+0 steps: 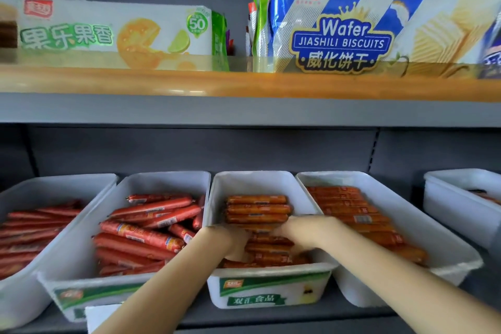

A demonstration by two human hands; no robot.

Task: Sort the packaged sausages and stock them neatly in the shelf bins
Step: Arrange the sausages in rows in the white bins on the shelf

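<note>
Several white plastic bins stand side by side on the lower shelf. The middle bin holds orange packaged sausages laid crosswise in a row. Both my hands are inside it: my left hand and my right hand press on the sausage packs in the middle of the bin, fingers closed around them. The bin to the left holds red sausages lying in a loose heap. The bin to the right holds orange sausages stacked in a row.
A far-left bin holds red sausages, and a far-right bin is partly seen. On the upper shelf with the wooden edge lie a wafer biscuit bag and a white fruit biscuit pack.
</note>
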